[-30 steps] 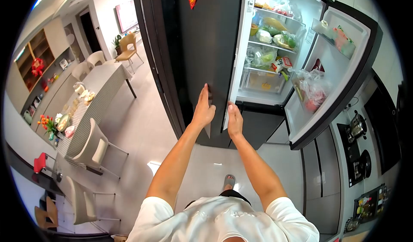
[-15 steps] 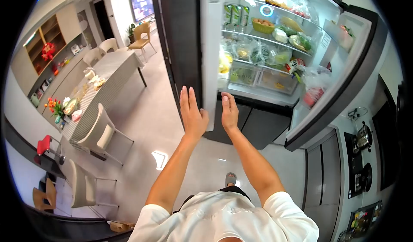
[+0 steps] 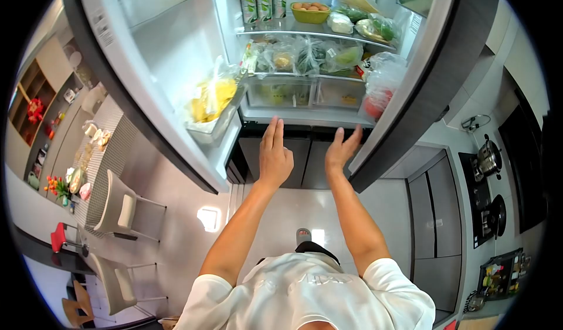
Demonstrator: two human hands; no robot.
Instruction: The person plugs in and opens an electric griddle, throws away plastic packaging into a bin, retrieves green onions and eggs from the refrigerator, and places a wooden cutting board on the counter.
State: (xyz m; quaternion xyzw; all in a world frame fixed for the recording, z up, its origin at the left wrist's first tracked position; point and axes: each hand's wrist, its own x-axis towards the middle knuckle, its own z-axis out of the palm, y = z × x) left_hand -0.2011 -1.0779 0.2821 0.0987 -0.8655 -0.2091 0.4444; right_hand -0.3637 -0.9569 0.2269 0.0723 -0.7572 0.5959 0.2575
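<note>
Before an open, dark-grey, white-lined refrigerator (image 3: 311, 112)

We hold our bare left hand (image 3: 275, 159) out with its fingers pressed together and our bare right hand (image 3: 341, 151) with its fingers spread, neither gripping anything. The refrigerator stands just ahead of both. Its dark-edged left door (image 3: 161, 48) lies left of our left hand; its dark-edged right door (image 3: 425, 95), near our right. Farther ahead of both hands, we see an oval yellow-green basket (image 3: 311, 18) of brown eggs (image 3: 311, 6).
</note>
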